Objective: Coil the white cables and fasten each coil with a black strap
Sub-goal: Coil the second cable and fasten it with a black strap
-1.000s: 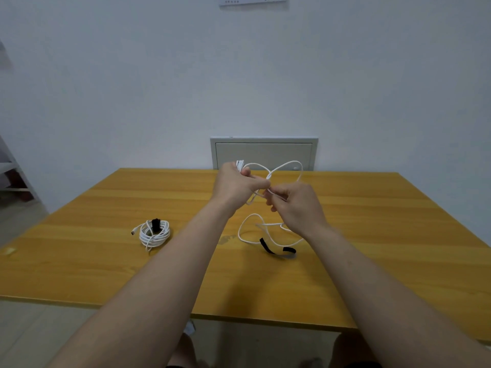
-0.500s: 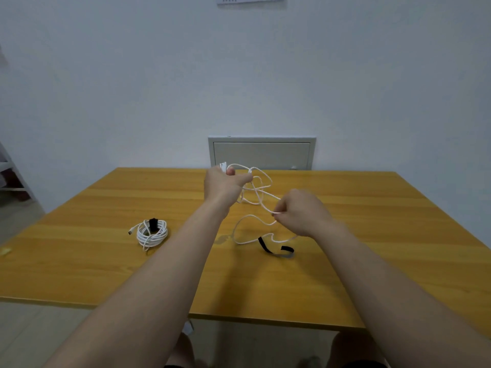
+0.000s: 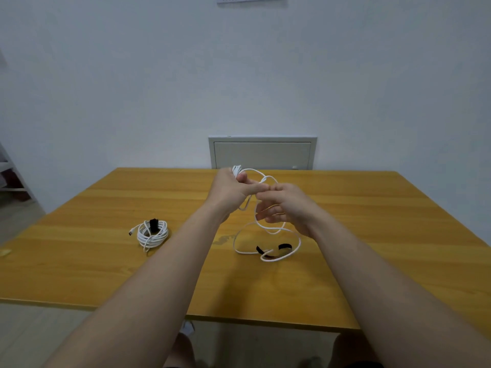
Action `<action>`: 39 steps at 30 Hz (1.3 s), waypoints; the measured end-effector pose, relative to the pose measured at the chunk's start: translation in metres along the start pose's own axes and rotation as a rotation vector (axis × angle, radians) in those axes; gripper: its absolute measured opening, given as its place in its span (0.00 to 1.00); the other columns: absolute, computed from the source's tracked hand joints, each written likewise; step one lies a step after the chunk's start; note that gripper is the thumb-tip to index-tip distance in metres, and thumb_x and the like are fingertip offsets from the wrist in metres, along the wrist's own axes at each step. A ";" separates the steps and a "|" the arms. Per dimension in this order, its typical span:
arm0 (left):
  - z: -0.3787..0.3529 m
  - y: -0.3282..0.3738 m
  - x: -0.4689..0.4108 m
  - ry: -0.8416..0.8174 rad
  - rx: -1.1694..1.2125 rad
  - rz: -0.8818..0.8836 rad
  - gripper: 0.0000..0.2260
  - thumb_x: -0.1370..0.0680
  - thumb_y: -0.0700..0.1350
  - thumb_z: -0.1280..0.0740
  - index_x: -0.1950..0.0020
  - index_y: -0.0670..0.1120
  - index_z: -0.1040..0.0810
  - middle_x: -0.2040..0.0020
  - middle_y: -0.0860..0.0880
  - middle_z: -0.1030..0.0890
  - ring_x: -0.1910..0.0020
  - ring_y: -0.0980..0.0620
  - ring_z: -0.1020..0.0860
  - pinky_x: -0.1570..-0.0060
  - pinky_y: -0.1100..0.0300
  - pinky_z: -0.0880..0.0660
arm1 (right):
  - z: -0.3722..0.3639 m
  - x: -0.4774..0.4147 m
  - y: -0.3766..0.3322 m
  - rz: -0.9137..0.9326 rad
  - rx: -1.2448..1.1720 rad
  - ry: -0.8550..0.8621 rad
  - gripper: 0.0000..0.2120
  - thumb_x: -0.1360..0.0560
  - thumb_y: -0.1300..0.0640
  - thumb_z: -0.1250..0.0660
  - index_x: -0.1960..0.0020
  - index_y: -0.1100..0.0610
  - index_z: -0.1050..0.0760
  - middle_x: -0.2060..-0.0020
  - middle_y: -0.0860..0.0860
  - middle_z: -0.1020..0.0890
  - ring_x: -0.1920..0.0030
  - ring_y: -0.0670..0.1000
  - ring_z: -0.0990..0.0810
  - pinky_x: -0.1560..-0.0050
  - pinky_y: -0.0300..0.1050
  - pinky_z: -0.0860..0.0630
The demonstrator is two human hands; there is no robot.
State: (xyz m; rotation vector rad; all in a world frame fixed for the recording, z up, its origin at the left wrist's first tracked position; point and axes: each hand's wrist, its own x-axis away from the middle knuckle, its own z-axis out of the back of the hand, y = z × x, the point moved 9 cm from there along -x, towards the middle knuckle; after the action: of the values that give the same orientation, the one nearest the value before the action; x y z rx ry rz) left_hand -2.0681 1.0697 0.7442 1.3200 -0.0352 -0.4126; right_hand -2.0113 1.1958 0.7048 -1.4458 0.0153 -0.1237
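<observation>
My left hand (image 3: pixel 230 191) is raised above the wooden table (image 3: pixel 372 235) and grips several loops of a white cable (image 3: pixel 267 229) near its top. My right hand (image 3: pixel 288 208) is right beside it, thumb and forefinger pinching the same cable while the other fingers are spread. The slack of the cable hangs down and lies in loose loops on the table, across a loose black strap (image 3: pixel 284 247). To the left lies a finished white coil (image 3: pixel 152 233) fastened with a black strap (image 3: pixel 153 224).
A grey wall panel (image 3: pixel 262 153) stands behind the table's far edge. A shelf leg (image 3: pixel 16 179) shows at the left border. My knees are under the near edge of the table.
My right hand has moved up and left from the low slack to meet my left hand, bringing another loop of cable with it. Its lower fingers have spread.
</observation>
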 end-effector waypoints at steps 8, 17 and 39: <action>-0.004 -0.002 0.001 -0.010 0.073 0.014 0.18 0.30 0.34 0.21 0.61 0.43 0.32 0.69 0.50 0.18 0.78 0.60 0.27 0.72 0.64 0.32 | 0.004 0.000 -0.009 0.100 0.139 0.109 0.04 0.24 0.67 0.29 0.55 0.69 0.19 0.67 0.61 0.16 0.69 0.52 0.20 0.68 0.40 0.24; 0.019 -0.018 -0.014 0.229 0.223 0.095 0.24 0.31 0.38 0.20 0.65 0.51 0.37 0.68 0.52 0.35 0.77 0.57 0.37 0.72 0.62 0.38 | -0.012 0.012 0.003 -0.070 0.612 -0.257 0.09 0.27 0.62 0.23 0.60 0.57 0.23 0.62 0.57 0.13 0.63 0.50 0.14 0.65 0.40 0.26; -0.008 -0.014 -0.012 0.020 0.230 0.066 0.27 0.32 0.36 0.20 0.66 0.52 0.39 0.70 0.54 0.38 0.74 0.54 0.40 0.71 0.59 0.41 | 0.009 0.000 -0.024 0.247 0.418 0.088 0.10 0.23 0.62 0.29 0.60 0.65 0.23 0.72 0.54 0.18 0.73 0.52 0.19 0.61 0.49 0.22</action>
State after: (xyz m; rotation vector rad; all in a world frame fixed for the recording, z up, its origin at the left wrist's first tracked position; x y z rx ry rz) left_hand -2.0806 1.0780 0.7318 1.5451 -0.1125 -0.3462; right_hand -2.0127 1.2016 0.7293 -1.0101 0.2270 0.0138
